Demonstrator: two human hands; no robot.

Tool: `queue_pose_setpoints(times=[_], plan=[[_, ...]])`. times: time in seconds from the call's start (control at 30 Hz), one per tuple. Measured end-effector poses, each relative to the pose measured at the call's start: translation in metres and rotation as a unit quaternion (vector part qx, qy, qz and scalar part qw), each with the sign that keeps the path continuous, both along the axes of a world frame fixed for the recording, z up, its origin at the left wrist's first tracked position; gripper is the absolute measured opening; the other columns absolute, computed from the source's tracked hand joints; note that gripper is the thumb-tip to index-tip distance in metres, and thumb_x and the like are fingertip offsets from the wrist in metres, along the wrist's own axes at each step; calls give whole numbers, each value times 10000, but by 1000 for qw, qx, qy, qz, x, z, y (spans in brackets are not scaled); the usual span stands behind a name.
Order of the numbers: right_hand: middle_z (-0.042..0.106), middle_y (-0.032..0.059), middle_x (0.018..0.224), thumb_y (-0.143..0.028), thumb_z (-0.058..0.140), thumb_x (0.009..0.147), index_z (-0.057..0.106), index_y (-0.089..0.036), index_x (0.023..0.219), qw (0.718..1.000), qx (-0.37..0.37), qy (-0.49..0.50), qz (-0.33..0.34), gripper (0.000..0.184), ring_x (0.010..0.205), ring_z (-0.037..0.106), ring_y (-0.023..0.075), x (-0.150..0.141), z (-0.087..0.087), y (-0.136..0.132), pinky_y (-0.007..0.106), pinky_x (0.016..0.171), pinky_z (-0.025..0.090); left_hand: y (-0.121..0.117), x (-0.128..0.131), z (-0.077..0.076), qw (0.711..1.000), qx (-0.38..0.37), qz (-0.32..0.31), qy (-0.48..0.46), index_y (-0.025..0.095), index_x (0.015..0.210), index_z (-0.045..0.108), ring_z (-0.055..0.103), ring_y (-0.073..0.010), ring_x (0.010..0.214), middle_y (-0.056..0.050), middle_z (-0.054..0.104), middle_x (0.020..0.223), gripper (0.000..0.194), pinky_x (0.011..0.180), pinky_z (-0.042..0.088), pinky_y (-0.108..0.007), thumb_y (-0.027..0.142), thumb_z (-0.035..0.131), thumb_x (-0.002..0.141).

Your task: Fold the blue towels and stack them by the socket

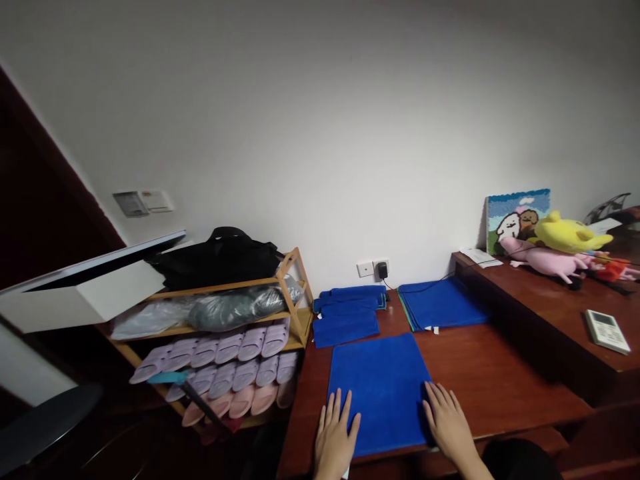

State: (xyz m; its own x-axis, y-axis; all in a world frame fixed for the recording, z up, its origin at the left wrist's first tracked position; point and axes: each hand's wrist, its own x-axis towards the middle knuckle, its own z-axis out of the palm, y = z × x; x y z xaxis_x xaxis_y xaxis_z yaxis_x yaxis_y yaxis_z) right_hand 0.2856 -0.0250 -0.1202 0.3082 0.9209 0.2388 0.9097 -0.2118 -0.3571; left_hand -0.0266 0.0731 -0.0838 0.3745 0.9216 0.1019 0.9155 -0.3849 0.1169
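Note:
A flat blue towel (377,393) lies spread on the reddish-brown wooden desk (480,373), right in front of me. My left hand (336,435) rests palm down on its left edge, fingers apart. My right hand (447,418) presses flat on its right edge, also holding nothing. Farther back, a pile of folded blue towels (347,315) sits at the desk's far left. Another folded blue towel (441,305) lies beside that pile, near the wall.
On the left stands a bamboo shoe rack (295,293) holding lilac and pink slippers (215,357), with a black bag (220,257) on top. A white box (83,297) juts out further left. A raised wooden ledge (540,313) on the right bears plush toys (567,233) and a white remote control (607,331).

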Motion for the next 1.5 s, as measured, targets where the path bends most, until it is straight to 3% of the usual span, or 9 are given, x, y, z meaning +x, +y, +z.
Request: queue_pose_setpoints(times=[0.17, 0.4, 0.5, 0.63, 0.8, 0.9, 1.2, 1.37, 1.5], plan=[[387, 58, 1672, -499, 289, 1038, 430, -195, 1602, 998, -46, 17, 28, 655, 1579, 295, 267, 7, 22, 34, 510, 1295, 251, -5, 4, 0, 1000, 3, 6, -4, 294, 1632, 351, 272, -292, 1589, -57, 281, 1720, 600, 1284, 295, -535, 497, 387, 1069], [359, 105, 1676, -472, 288, 1033, 399, -122, 1608, 998, -52, 17, 31, 682, 1577, 290, 278, 9, 2, 40, 508, 1300, 247, -10, 3, -4, 1000, 5, -1, -18, 272, 1628, 361, 272, -313, 1585, -71, 266, 1719, 628, 1288, 283, -566, 541, 380, 1061], [361, 112, 1674, -464, 292, 1032, 404, -116, 1605, 998, -46, 15, 31, 679, 1578, 285, 279, 8, 1, 40, 508, 1302, 246, -9, 39, 7, 998, 33, -37, -47, 244, 1628, 371, 300, -306, 1578, -75, 295, 1712, 593, 1283, 306, -559, 470, 332, 1081], [333, 119, 1679, -469, 272, 1034, 382, -86, 1608, 997, -64, 6, 36, 698, 1582, 266, 276, 7, 5, 39, 493, 1308, 231, -8, 123, 22, 983, 20, -157, -88, 258, 1637, 348, 306, -283, 1580, -59, 325, 1710, 578, 1285, 319, -535, 435, 295, 1090], [304, 91, 1689, -403, 245, 1029, 374, -116, 1614, 996, -78, -3, 43, 664, 1582, 260, 251, 7, 3, 34, 479, 1307, 233, -8, 182, 12, 974, -20, -205, -97, 266, 1622, 382, 326, -281, 1572, -71, 382, 1687, 581, 1287, 311, -551, 460, 239, 1093], [313, 88, 1689, -465, 254, 1036, 379, -132, 1616, 997, -72, 0, 38, 680, 1583, 261, 260, 6, 1, 34, 487, 1309, 225, 0, 164, 2, 979, -22, -180, -95, 271, 1620, 389, 318, -276, 1575, -63, 373, 1691, 599, 1295, 290, -543, 501, 225, 1092], [338, 104, 1676, -468, 283, 1028, 420, -127, 1600, 997, -72, -22, 21, 680, 1567, 317, 300, 2, -1, 30, 540, 1290, 252, 38, 23, -15, 999, 24, 24, -11, 145, 1630, 359, 292, -304, 1583, -130, 315, 1705, 701, 1290, 286, -517, 554, 286, 1065], [436, 149, 1629, -437, 258, 1029, 466, -88, 1569, 994, -99, -53, 18, 676, 1554, 342, 351, 0, 27, 49, 595, 1280, 225, 39, 12, -30, 998, 54, 20, -7, 118, 1622, 372, 299, -297, 1581, -144, 333, 1701, 734, 1285, 305, -493, 578, 287, 1056], [313, 73, 1700, -417, 214, 1041, 344, -116, 1630, 991, -117, -52, 33, 674, 1599, 234, 297, 5, 53, 83, 528, 1306, 176, 37, 18, -27, 999, 49, 24, 1, 128, 1630, 357, 273, -306, 1588, -136, 304, 1707, 744, 1291, 292, -509, 591, 288, 1052]])
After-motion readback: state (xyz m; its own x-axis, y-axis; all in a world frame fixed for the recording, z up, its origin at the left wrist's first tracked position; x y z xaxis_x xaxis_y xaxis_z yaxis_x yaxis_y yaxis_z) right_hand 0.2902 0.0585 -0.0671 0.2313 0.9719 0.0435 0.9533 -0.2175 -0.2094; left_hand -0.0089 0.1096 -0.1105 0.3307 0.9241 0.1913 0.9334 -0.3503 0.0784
